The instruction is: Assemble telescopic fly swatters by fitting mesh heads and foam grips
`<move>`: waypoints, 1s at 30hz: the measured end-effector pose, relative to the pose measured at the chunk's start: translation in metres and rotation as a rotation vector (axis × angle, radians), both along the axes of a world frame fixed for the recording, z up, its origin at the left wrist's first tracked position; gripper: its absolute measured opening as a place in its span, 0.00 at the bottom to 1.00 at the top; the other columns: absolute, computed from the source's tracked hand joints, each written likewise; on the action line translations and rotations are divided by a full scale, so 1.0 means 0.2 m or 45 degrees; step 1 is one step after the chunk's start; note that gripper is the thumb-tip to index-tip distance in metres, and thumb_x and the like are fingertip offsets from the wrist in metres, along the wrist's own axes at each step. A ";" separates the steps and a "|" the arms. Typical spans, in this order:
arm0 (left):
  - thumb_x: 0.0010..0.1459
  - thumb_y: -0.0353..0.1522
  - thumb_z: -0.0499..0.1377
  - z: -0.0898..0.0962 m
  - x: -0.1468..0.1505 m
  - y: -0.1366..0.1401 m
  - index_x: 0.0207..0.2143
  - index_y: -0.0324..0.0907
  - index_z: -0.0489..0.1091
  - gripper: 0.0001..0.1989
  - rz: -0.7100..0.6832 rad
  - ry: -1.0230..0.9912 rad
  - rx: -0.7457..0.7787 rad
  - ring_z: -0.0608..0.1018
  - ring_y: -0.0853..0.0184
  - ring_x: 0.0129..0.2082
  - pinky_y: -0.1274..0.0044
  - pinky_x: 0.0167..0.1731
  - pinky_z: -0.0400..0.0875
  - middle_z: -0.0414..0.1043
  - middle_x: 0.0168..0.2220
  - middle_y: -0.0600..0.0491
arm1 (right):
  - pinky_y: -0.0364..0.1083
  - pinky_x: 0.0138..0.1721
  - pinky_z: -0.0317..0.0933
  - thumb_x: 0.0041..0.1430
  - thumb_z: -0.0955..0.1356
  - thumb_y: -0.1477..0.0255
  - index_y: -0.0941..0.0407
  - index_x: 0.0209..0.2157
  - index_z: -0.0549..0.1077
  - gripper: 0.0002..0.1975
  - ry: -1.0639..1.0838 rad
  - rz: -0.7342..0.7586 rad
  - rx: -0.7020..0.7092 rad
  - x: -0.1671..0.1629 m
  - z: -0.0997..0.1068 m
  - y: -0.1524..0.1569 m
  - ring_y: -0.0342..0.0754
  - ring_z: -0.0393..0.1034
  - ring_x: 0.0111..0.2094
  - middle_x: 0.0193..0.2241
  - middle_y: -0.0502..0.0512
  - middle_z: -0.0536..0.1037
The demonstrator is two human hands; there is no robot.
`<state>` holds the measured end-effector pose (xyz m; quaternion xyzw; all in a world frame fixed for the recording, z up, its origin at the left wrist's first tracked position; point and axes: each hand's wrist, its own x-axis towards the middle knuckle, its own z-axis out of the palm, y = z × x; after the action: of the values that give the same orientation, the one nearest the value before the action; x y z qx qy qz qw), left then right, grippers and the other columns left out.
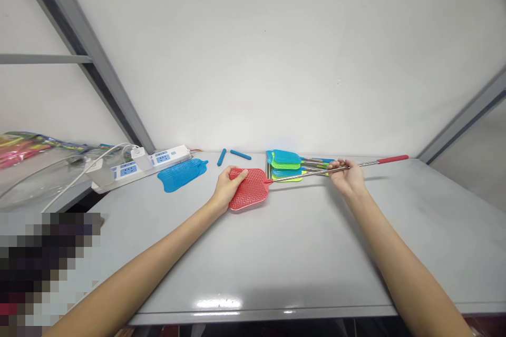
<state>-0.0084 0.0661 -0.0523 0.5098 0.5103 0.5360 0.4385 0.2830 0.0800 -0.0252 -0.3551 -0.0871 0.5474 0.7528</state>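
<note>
A red fly swatter (250,189) with a long metal rod and a red grip is held across the table, grip to the right. My left hand (228,188) is closed on the edge of its mesh head, thumb on top. Under the rod, my right hand (347,175) has its palm turned up and its fingers curled around the metal. Behind the rod lies a pile of blue and green fly swatters (286,158), their rods pointing right. Loose blue swatter heads (182,175) lie to the left, near two blue handle grips (241,155).
A white power strip (158,159) with plugs and cables runs along the table's left back edge. Clear plastic packaging (35,168) with coloured things lies further left. A white wall (276,63) closes off the back, with grey metal posts (95,68) at the sides.
</note>
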 end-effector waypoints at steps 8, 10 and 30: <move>0.43 0.43 0.59 0.03 -0.06 0.04 0.32 0.41 0.64 0.17 0.055 0.237 0.115 0.73 0.67 0.28 0.77 0.28 0.66 0.69 0.30 0.53 | 0.38 0.11 0.48 0.56 0.50 0.78 0.56 0.16 0.50 0.15 0.320 -0.007 -0.064 -0.04 -0.05 -0.03 0.36 0.44 0.10 0.10 0.42 0.47; 0.43 0.43 0.58 0.04 -0.09 0.05 0.32 0.41 0.64 0.18 0.062 0.316 0.120 0.73 0.67 0.28 0.77 0.28 0.66 0.70 0.31 0.52 | 0.38 0.11 0.47 0.58 0.50 0.76 0.57 0.17 0.52 0.17 0.367 -0.043 -0.086 -0.07 -0.07 -0.04 0.36 0.43 0.10 0.11 0.42 0.48; 0.53 0.41 0.49 0.02 -0.07 -0.02 0.41 0.42 0.64 0.17 -0.182 1.385 0.503 0.59 0.57 0.51 0.65 0.48 0.47 0.59 0.50 0.45 | 0.40 0.12 0.44 0.55 0.49 0.76 0.56 0.15 0.41 0.16 0.340 -0.006 -0.083 -0.19 -0.16 -0.06 0.38 0.41 0.08 0.08 0.42 0.43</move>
<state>-0.0221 0.0623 -0.0478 0.8171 0.5169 0.2510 0.0451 0.2448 0.0686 -0.0564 -0.3037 0.0325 0.5905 0.7470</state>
